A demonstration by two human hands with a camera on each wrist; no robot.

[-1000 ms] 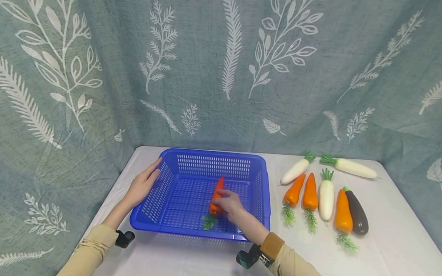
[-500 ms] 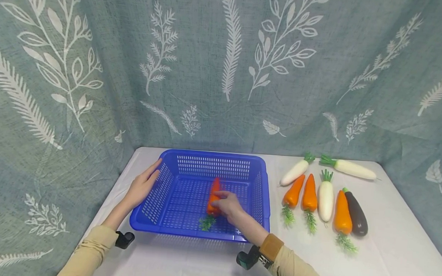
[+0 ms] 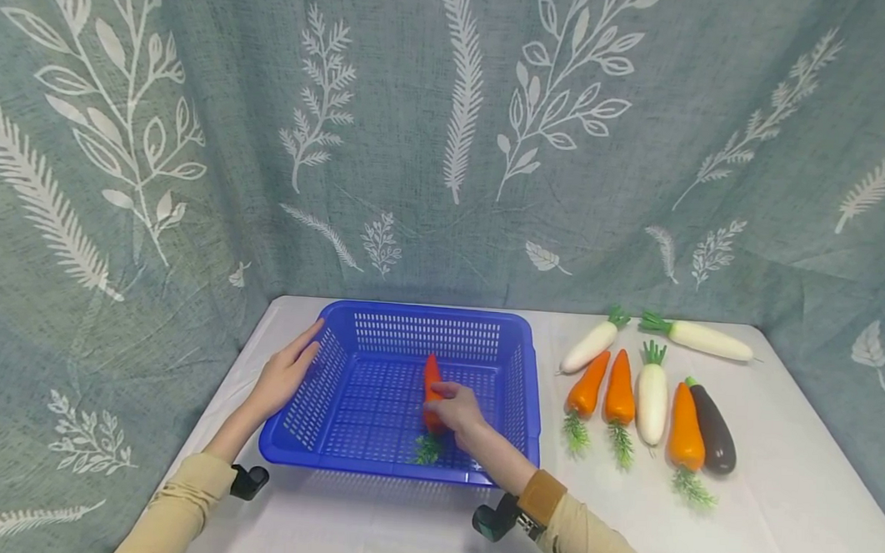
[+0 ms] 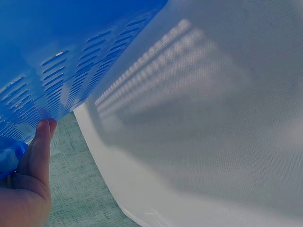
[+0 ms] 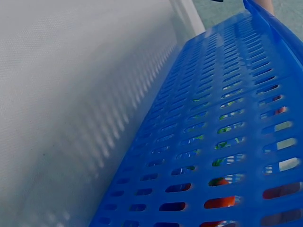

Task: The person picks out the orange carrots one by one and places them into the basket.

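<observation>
A blue slotted plastic basket (image 3: 417, 469) stands on the white table. Inside it, toward the middle right, is an orange-red carrot (image 3: 432, 374), narrow tip pointing away and green leaves (image 3: 427, 449) toward the near wall. My right hand (image 3: 460, 411) reaches over the near rim and grips the carrot from the right, covering part of its side. Through the slots in the right wrist view, bits of the carrot (image 5: 220, 202) show. My left hand (image 3: 281, 377) rests against the basket's left side, fingers fairly straight; in the left wrist view its fingers (image 4: 41, 151) touch the wall.
Right of the basket lie several vegetables: orange carrots (image 3: 620, 388) with green leaves, white radishes (image 3: 652, 403) and a dark eggplant (image 3: 714, 428). A green patterned curtain (image 3: 419, 142) hangs behind the table (image 3: 791, 495).
The carrot has shifted slightly left over the second and turned, its leafy end swinging left and then back right. My right hand moved a little with it. The left hand stays in place.
</observation>
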